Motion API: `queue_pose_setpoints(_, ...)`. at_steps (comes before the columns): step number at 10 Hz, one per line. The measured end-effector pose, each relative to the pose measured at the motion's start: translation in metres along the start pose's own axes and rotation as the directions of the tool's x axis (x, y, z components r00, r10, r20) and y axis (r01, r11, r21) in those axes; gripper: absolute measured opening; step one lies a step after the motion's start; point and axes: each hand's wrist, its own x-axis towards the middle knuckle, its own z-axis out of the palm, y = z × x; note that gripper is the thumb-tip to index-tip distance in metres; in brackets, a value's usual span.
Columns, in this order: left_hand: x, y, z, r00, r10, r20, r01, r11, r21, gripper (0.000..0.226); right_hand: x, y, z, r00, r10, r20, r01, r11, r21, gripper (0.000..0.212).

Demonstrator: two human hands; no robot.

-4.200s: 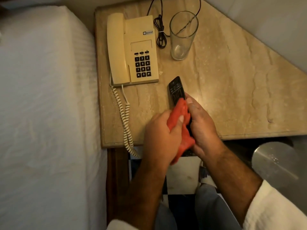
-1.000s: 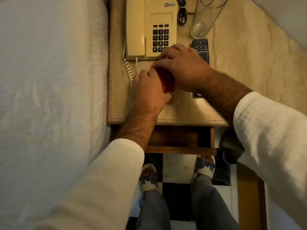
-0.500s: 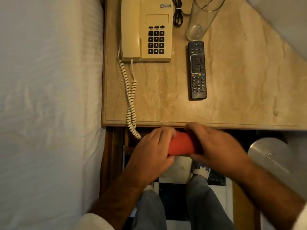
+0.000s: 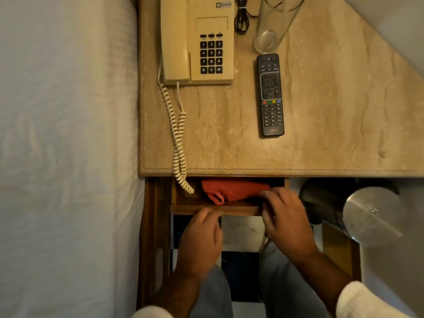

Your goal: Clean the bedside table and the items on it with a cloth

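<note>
Now the red cloth [image 4: 234,190] lies bunched in the open wooden drawer [image 4: 215,210] under the front edge of the tabletop [image 4: 229,145], just ahead of both hands. The right hand [image 4: 284,216] rests over the drawer's right front corner, its fingertips [image 4: 267,194] touching or almost touching the cloth's right end; the fingers are loosely curled and grip nothing that can be seen. The left hand [image 4: 202,239] sits at the drawer's front rail, fingers bent against the wood, empty, perhaps ready to push; whether it pinches the rail cannot be told.

Beyond the hands, on the tabletop, stand the cream telephone [image 4: 197,40], the black remote [image 4: 271,95] and the clear glass [image 4: 273,24]. The phone's coiled cord [image 4: 179,143] hangs over the edge into the drawer's left part, beside the cloth.

The cloth looks soft, light and limp; it should crumple and take any shape, so a pinch on its raised fold nearest the right hand would lift it easily. It will not slip or break, though a loose end could snag the cord or catch in the drawer if that is shut.
</note>
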Motion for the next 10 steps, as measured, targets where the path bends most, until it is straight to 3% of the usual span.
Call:
queue_pose_setpoints(1, -0.023, 0.007, 0.013, 0.745, -0.667, 0.023, 0.58, 0.63, -0.517, 0.018, -0.017, -0.006, 0.002, 0.798, 0.594, -0.103, -0.48, 0.728, 0.489, 0.018)
queue_pose_setpoints(2, -0.013, 0.017, 0.019, 0.392, -0.799, 0.456, 0.521, -0.216, -0.826, 0.015, -0.021, -0.026, 0.005, 0.334, 0.854, 0.399, -0.531, -0.179, 0.828, 0.017)
queue_pose_setpoints(3, 0.018, 0.027, 0.018, 0.383, -0.735, 0.56, 0.272, -0.489, -0.828, 0.02, -0.013, -0.052, 0.016, 0.296, 0.674, 0.677, -0.175, -0.659, 0.732, 0.049)
queue_pose_setpoints(4, 0.041, 0.038, 0.016, 0.258, -0.74, 0.622, 0.187, -0.593, -0.783, 0.018, 0.001, -0.066, 0.018, 0.247, 0.647, 0.722, 0.017, -0.748, 0.664, 0.067)
queue_pose_setpoints(5, 0.043, 0.038, 0.013, 0.255, -0.709, 0.658, 0.129, -0.649, -0.749, 0.029, 0.006, -0.063, 0.011, 0.258, 0.602, 0.756, 0.069, -0.792, 0.607, 0.07)
queue_pose_setpoints(6, 0.05, 0.033, 0.011, 0.387, -0.659, 0.644, 0.104, -0.663, -0.741, 0.05, 0.012, -0.057, 0.004, 0.382, 0.555, 0.739, 0.115, -0.822, 0.558, 0.073)
queue_pose_setpoints(7, 0.077, 0.031, 0.005, 0.527, -0.612, 0.59, 0.06, -0.666, -0.744, 0.058, 0.045, -0.055, -0.003, 0.452, 0.565, 0.69, 0.174, -0.815, 0.553, 0.071)
queue_pose_setpoints(8, 0.101, 0.032, 0.007, 0.579, -0.598, 0.554, 0.069, -0.641, -0.765, 0.06, 0.076, -0.061, -0.004, 0.478, 0.589, 0.652, 0.207, -0.797, 0.568, 0.064)
queue_pose_setpoints(9, 0.095, 0.032, 0.014, 0.656, -0.549, 0.518, 0.186, -0.548, -0.816, 0.058, 0.072, -0.065, 0.0, 0.487, 0.6, 0.635, 0.159, -0.776, 0.611, 0.059)
queue_pose_setpoints(10, 0.08, 0.043, 0.012, 0.671, -0.487, 0.559, 0.415, -0.378, -0.827, 0.037, 0.056, -0.064, -0.006, 0.48, 0.603, 0.637, -0.053, -0.705, 0.707, 0.048)
